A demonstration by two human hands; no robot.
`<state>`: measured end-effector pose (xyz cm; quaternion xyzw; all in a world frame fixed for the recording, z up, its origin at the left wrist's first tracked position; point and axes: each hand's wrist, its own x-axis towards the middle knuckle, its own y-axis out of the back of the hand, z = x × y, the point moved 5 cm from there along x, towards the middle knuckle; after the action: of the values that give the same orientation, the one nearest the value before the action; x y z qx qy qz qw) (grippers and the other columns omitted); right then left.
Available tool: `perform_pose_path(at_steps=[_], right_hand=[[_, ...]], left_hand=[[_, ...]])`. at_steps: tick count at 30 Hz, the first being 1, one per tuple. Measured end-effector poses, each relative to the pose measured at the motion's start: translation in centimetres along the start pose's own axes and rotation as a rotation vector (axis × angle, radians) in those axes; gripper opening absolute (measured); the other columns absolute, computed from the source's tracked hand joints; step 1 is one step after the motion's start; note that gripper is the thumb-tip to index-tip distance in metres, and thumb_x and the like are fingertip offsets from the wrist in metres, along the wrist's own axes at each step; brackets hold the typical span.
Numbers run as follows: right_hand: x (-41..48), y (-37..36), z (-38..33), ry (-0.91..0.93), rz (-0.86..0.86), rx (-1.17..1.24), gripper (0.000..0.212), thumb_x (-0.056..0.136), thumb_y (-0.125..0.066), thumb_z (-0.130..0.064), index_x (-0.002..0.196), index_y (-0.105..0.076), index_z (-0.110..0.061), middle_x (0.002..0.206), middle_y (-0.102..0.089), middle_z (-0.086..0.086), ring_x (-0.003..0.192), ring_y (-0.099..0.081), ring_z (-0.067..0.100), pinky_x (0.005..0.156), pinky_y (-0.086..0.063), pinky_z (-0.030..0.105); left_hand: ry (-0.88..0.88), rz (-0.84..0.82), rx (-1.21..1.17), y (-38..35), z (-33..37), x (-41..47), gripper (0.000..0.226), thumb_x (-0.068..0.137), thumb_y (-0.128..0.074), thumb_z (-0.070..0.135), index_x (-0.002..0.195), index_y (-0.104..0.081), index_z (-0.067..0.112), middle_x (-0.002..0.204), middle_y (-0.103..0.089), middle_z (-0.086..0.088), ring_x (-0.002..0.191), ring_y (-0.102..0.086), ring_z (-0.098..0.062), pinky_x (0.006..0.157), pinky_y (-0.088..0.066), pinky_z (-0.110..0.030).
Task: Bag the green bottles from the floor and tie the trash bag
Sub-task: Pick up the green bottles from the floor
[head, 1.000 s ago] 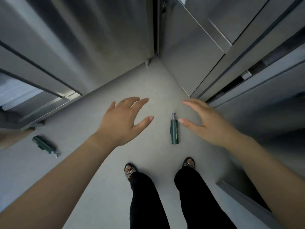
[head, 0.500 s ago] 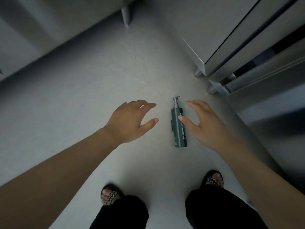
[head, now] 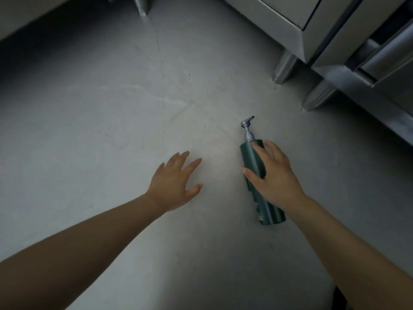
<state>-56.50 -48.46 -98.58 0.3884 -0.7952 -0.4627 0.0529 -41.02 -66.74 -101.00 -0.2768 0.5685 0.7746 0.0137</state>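
While the green bottle [head: 269,211] lies on its side on the grey floor [head: 134,121], the right hand [head: 273,177] is laid across its upper body. The thumb [head: 250,174] sits against the bottle's left side and the fingers [head: 257,151] curve over the top toward its right side, so the grip spans the bottle and wraps it. The bottle's base points near and slightly right, and its silver pump [head: 247,128] points far, clear of the hand. I cannot tell whether the bottle has left the floor at all.

Left of the bottle and apart from it, the left hand [head: 174,184] hangs palm down over the floor, fingers spread and loosely straight, its grip wide and holding nothing. Both forearms are bare.

At the far right stand steel cabinets [head: 290,30] on short metal legs [head: 285,68]; the bottle lies near them but not touching. Another metal leg [head: 140,6] shows at the far left.
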Motion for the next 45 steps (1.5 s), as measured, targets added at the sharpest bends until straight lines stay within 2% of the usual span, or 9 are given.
perform_pose_path(at_steps=[5,9,15,21,29,33,38,41,45], right_hand=[[0.0,-0.8,0.3,-0.112,-0.047,0.056,0.075,0.089,-0.057,-0.041,0.148,-0.013,-0.033,0.157,-0.007,0.003,0.138,-0.023,0.026,0.108,-0.029,0.037],[-0.1,-1.7,0.4,-0.022,-0.004,0.003,0.077,0.088,-0.06,-0.035,0.149,-0.012,-0.031,0.155,-0.015,0.004,0.129,-0.036,0.026,0.099,-0.037,0.032],[-0.9,-2.8,0.4,0.013,0.004,0.003,0.083,0.088,-0.06,-0.034,0.145,-0.001,-0.037,0.152,-0.021,0.009,0.123,-0.042,0.026,0.096,-0.046,0.04],[-1.2,-2.7,0.8,-0.028,0.002,0.015,0.09,0.085,-0.062,-0.04,0.138,0.011,-0.046,0.132,-0.041,0.009,0.106,-0.05,0.021,0.083,-0.048,0.031],[-1.2,-3.5,0.6,-0.044,-0.072,0.12,0.09,0.085,-0.063,-0.035,0.137,0.009,-0.053,0.124,-0.043,0.006,0.09,-0.048,0.012,0.078,-0.04,0.02],[-0.5,-3.9,-0.9,-0.023,-0.085,0.199,0.088,0.086,-0.063,-0.033,0.142,0.002,-0.052,0.114,-0.041,-0.001,0.087,-0.046,0.009,0.067,-0.035,0.01],[0.7,-1.8,-6.9,0.042,-0.121,0.258,0.087,0.085,-0.064,-0.03,0.146,-0.004,-0.047,0.112,-0.04,-0.001,0.086,-0.046,0.009,0.075,-0.036,0.02],[-0.4,2.2,-12.3,0.082,-0.137,0.237,0.088,0.084,-0.064,-0.033,0.145,-0.002,-0.048,0.106,-0.04,-0.003,0.078,-0.044,0.002,0.064,-0.033,0.014],[-3.1,10.7,-20.6,0.114,-0.183,0.206,0.089,0.082,-0.065,-0.037,0.144,-0.003,-0.049,0.104,-0.041,-0.005,0.076,-0.043,-0.003,0.063,-0.027,0.007]], left_hand=[[-0.05,0.004,0.042,-0.2,-0.2,0.6,0.071,0.087,-0.033,0.064,0.148,-0.007,0.038,0.16,0.002,-0.001,0.147,-0.001,-0.022,0.114,-0.015,-0.049],[0.018,0.024,0.0,-1.9,-1.0,1.8,0.073,0.086,-0.033,0.066,0.148,-0.004,0.039,0.16,0.005,0.001,0.146,0.002,-0.022,0.113,-0.015,-0.053],[-0.018,0.037,0.088,-4.0,-2.4,1.3,0.077,0.084,-0.03,0.07,0.147,0.003,0.039,0.16,0.01,0.001,0.147,0.004,-0.023,0.113,-0.016,-0.051],[0.011,0.072,0.059,-4.2,-2.2,1.4,0.074,0.085,-0.031,0.067,0.147,-0.001,0.04,0.16,0.007,0.0,0.147,0.002,-0.023,0.112,-0.016,-0.053],[0.025,0.029,0.071,-4.6,-2.8,0.1,0.071,0.088,-0.027,0.065,0.147,0.003,0.039,0.16,0.011,0.002,0.147,0.006,-0.02,0.112,-0.018,-0.052],[0.066,-0.002,0.034,-3.9,-3.6,-1.2,0.067,0.089,-0.025,0.063,0.146,0.004,0.042,0.16,0.006,0.006,0.147,0.001,-0.016,0.113,-0.018,-0.049],[0.192,-0.028,0.059,2.3,-6.1,-5.2,0.065,0.09,-0.024,0.062,0.147,-0.001,0.041,0.16,-0.011,0.001,0.145,-0.012,-0.019,0.113,-0.019,-0.05],[0.227,0.004,0.078,9.1,-6.6,-9.6,0.064,0.089,-0.023,0.063,0.148,-0.01,0.039,0.158,-0.02,0.0,0.144,-0.019,-0.02,0.112,-0.021,-0.05],[0.314,0.088,-0.104,21.2,-4.9,-16.5,0.063,0.089,-0.03,0.061,0.146,-0.022,0.035,0.153,-0.031,-0.001,0.14,-0.029,-0.02,0.111,-0.028,-0.047]])
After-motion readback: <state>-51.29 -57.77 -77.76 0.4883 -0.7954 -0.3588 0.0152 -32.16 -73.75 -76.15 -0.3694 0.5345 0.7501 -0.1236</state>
